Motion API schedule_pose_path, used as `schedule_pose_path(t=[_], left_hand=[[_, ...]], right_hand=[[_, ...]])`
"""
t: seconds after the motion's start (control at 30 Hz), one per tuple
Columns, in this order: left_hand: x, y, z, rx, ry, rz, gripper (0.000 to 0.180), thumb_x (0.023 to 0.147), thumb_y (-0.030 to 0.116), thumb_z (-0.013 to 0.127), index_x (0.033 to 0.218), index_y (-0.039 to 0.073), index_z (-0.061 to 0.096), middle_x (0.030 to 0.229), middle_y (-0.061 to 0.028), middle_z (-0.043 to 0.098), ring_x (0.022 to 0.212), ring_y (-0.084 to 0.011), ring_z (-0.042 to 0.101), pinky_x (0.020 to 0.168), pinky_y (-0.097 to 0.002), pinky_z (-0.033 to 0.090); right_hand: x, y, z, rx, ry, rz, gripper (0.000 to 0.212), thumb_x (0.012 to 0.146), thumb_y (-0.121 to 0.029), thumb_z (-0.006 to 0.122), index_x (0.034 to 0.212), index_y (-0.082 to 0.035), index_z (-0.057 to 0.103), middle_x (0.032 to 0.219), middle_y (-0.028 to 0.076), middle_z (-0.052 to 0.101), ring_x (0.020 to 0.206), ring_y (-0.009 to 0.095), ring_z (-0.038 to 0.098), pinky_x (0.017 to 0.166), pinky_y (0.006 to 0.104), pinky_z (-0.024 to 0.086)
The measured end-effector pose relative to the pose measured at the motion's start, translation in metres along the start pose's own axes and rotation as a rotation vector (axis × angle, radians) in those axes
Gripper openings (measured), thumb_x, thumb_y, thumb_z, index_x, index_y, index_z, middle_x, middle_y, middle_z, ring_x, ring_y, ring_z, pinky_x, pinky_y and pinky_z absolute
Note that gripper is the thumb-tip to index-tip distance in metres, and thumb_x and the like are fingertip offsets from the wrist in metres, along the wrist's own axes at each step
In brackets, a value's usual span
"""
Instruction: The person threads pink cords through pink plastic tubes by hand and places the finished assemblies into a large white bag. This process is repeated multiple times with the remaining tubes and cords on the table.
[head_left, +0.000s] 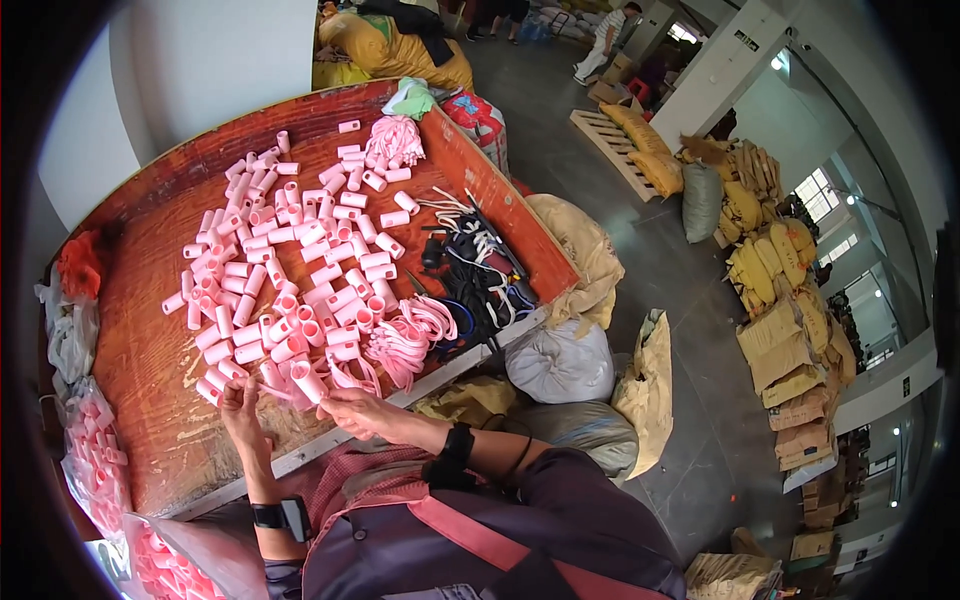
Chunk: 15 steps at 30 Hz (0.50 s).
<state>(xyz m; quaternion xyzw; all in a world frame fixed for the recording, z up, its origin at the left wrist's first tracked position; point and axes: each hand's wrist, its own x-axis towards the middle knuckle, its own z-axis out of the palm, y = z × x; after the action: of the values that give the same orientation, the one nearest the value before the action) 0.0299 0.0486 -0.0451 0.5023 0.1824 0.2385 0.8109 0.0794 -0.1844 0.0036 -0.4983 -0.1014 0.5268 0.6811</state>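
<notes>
At the near edge of a red wooden table, my right hand [362, 414] is closed on a short pink plastic tube [308, 381], its round open end facing up. To its left my left hand [242, 408] is pinched, fingertips together on what looks like a thin pink cord [270, 391] that runs toward the tube. Just beyond both hands lies a wide heap of similar pink tubes [290, 235], some with a round hole in the side. Looped bundles of pink cord [397, 352] lie right of the tubes, and another bundle [395, 140] sits at the far corner.
Black and white cords [480, 275] lie tangled along the table's raised right side [505, 205]. Clear bags of pink parts [95, 455] hang or stand at the left. Sacks [562, 362] crowd the right edge. Farther off are a pallet [612, 150], stacked sacks and a walking person.
</notes>
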Motion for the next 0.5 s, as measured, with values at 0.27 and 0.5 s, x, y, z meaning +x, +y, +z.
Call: schedule_pose_path(t=[0.27, 0.5], left_hand=[[-0.028, 0.024, 0.025, 0.316, -0.232, 0.095, 0.01, 0.084, 0.007, 0.07, 0.089, 0.005, 0.061, 0.083, 0.0007, 0.062, 0.079, -0.0078, 0.056, 0.078, -0.0248, 0.044], [-0.045, 0.033, 0.03, 0.454, -0.255, 0.147, 0.014, 0.08, 0.007, 0.073, 0.089, 0.003, 0.063, 0.085, -0.0003, 0.062, 0.081, -0.0104, 0.057, 0.079, -0.0258, 0.044]], right_hand=[[0.04, 0.005, 0.014, -0.447, 0.195, -0.518, 0.036, 0.092, -0.032, 0.057, 0.108, 0.0, 0.055, 0.068, 0.0, 0.051, 0.055, 0.011, 0.048, 0.048, 0.0258, 0.037], [0.02, -0.021, 0.035, -0.733, 0.224, -0.429, 0.039, 0.088, -0.022, 0.061, 0.117, 0.002, 0.052, 0.081, 0.01, 0.061, 0.073, 0.019, 0.059, 0.066, 0.0321, 0.046]])
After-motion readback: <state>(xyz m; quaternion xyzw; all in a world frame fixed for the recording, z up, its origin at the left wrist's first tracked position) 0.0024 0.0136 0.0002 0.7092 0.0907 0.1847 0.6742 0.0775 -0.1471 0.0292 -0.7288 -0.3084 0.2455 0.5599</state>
